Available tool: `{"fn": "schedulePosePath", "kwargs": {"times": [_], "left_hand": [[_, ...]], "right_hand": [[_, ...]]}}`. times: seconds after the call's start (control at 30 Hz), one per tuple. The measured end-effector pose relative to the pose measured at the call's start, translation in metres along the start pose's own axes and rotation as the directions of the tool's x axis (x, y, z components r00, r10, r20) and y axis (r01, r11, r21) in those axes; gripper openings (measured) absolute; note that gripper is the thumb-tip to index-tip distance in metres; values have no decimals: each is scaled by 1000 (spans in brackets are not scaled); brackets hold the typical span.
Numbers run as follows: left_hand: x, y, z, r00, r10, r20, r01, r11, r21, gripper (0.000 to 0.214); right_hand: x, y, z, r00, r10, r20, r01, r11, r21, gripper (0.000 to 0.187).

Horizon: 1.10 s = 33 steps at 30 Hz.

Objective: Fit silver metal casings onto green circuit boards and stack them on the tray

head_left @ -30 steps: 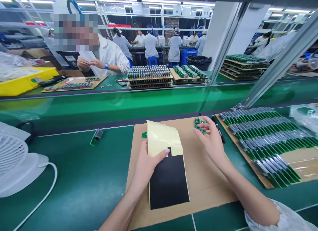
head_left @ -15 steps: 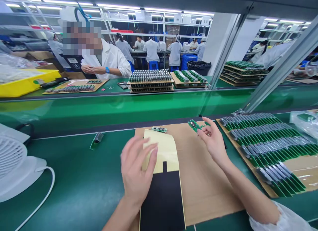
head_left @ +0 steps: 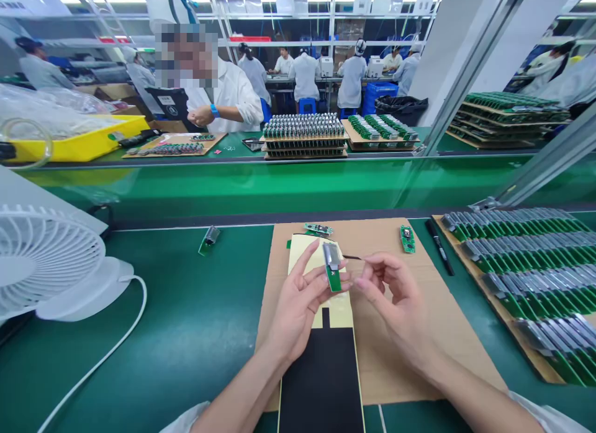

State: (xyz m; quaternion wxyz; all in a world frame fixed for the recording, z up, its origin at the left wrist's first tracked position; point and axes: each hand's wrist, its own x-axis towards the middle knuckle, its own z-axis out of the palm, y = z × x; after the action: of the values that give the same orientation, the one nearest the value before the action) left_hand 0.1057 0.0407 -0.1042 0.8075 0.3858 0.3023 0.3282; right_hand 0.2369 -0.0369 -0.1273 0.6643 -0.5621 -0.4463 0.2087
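My left hand (head_left: 298, 302) pinches a small green circuit board with a metal part (head_left: 332, 266), held upright above a sheet of black adhesive strips on yellow backing (head_left: 321, 358). Close beside the board, my right hand (head_left: 391, 296) has its fingers curled in a pinch, and a thin black strip (head_left: 352, 257) runs from the board toward it. All of this is over a cardboard sheet (head_left: 386, 346). Two loose green boards lie on the cardboard's far edge, one (head_left: 318, 228) in the middle and one (head_left: 406, 238) to the right.
A cardboard tray of several rows of green boards (head_left: 521, 259) stands at the right, with a black pen (head_left: 439, 246) beside it. A white fan (head_left: 46, 259) and its cord are at the left. One stray board (head_left: 209, 239) lies on the green mat. A co-worker in white sits across the conveyor.
My left hand has left the yellow sheet and now holds a board upright. My right hand set its board down at the far right of the cardboard and came in beside the left.
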Motion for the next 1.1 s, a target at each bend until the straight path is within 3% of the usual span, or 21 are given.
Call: {"fn": "schedulePosePath", "kwargs": {"times": [0.13,0.33,0.43,0.53,0.63,0.93,1.1], "left_hand": [[1,1,-3,998,-51,43,54,996,-75,71],[2,-4,-4,992,-111,60,116,990,-79,59],[1,-4,-2,990,-112,84,116,992,-43,65],[1,-4,-1,988,-102,118,105,994,-19,65],[1,-3,-1,989,-84,119,84,996,12,55],[1,-1,0,997,-60,55,56,996,68,41],[2,-2,-1,999,-39,-1,39,996,76,32]], "right_hand": [[2,-4,-2,975,198,-104,-184,974,133,11],[4,-2,-1,943,326,-69,-314,939,139,15],[4,0,1,904,427,-24,-411,884,220,18],[5,3,1,865,499,-57,-466,841,276,20],[6,5,0,863,497,-93,-453,842,294,18],[3,3,0,900,432,-56,-403,875,267,14],[2,2,2,874,482,-62,-446,846,293,15]]}}
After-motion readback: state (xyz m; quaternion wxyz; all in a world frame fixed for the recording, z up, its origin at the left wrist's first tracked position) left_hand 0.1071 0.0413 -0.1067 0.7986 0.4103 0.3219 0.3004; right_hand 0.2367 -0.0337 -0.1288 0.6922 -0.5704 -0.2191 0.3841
